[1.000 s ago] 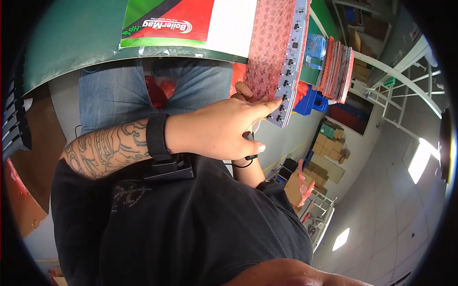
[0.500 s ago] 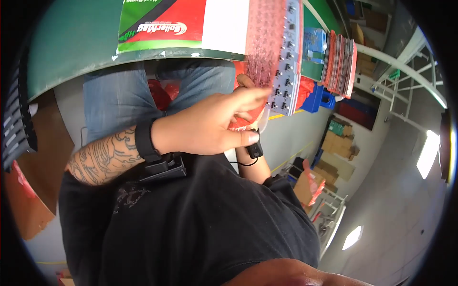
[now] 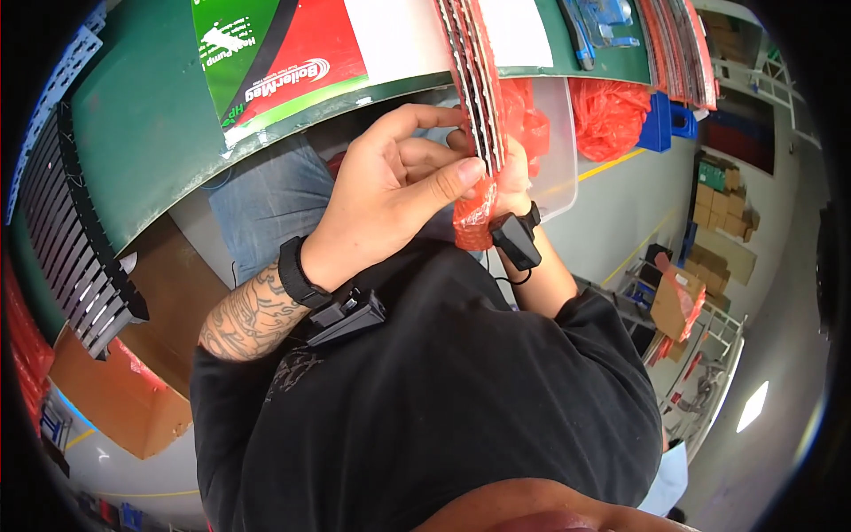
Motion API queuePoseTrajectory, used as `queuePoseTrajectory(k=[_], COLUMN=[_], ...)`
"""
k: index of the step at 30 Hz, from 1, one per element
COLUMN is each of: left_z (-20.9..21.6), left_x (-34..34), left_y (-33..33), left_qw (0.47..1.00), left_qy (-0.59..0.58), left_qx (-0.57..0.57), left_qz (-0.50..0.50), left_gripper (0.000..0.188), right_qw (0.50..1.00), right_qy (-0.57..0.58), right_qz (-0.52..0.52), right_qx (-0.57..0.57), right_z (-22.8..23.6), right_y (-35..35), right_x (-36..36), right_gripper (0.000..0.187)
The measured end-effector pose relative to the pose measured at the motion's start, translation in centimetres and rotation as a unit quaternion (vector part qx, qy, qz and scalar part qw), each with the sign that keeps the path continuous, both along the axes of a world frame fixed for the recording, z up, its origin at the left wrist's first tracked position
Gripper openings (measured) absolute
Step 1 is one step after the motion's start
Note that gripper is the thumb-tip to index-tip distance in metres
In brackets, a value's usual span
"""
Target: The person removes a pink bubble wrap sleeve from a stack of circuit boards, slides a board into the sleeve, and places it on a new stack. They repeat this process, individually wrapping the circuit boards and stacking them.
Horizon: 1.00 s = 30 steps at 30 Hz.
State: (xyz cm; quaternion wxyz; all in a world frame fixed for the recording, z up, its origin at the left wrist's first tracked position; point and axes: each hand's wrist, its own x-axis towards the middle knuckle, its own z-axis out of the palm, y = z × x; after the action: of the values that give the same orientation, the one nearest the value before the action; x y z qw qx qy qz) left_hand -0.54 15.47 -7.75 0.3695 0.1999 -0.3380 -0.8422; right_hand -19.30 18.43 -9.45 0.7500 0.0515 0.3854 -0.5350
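Note:
A stack of circuit boards stands edge-on before me, with red bubble wrap around it and bunched at its near end. My left hand presses its thumb against the near part of the stack, its other fingers curled at the left side. On the right side, my right hand grips the wrapped stack; most of its fingers are hidden behind the boards. Both wrists wear black straps with small black devices.
A green table bears a printed sheet, a blue-handled tool and more wrapped boards at right. Red plastic wrap lies beyond a clear bin. A black slotted rack and a cardboard box are at left.
The boards have turned from showing a component-covered face to edge-on, with the bubble wrap visible at the near end. My left thumb has moved onto the stack. The view has shifted.

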Motion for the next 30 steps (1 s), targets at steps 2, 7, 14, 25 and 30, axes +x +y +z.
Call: queuePoseTrajectory(k=[2,7,14,25,30], left_z=[-0.1,-0.5,-0.2,0.4,-0.8], left_x=[0.0,-0.1,0.0,-0.3,0.4], left_y=[0.1,0.3,0.5,0.3,0.0], left_qw=[1.0,0.999,0.999,0.998,0.999], left_qy=[-0.012,-0.02,-0.028,-0.049,-0.017], left_qx=[-0.017,-0.019,-0.028,-0.015,0.005], left_qz=[0.014,0.021,0.023,0.039,0.04], left_gripper=[0.046,0.046,0.046,0.044,0.043], right_qw=[0.999,0.999,0.999,0.991,0.999], right_qy=[-0.005,0.039,0.026,-0.11,0.034], right_qz=[0.02,-0.034,-0.035,0.046,-0.006], right_qx=[-0.031,-0.003,0.017,-0.059,-0.033], right_z=[-0.7,-0.8,-0.8,-1.4,-1.7], right_y=[0.0,0.1,0.1,0.1,-0.8], right_x=[-0.4,0.2,0.1,-0.8,-0.4], right_gripper=[0.026,0.027,0.031,0.038,0.039])
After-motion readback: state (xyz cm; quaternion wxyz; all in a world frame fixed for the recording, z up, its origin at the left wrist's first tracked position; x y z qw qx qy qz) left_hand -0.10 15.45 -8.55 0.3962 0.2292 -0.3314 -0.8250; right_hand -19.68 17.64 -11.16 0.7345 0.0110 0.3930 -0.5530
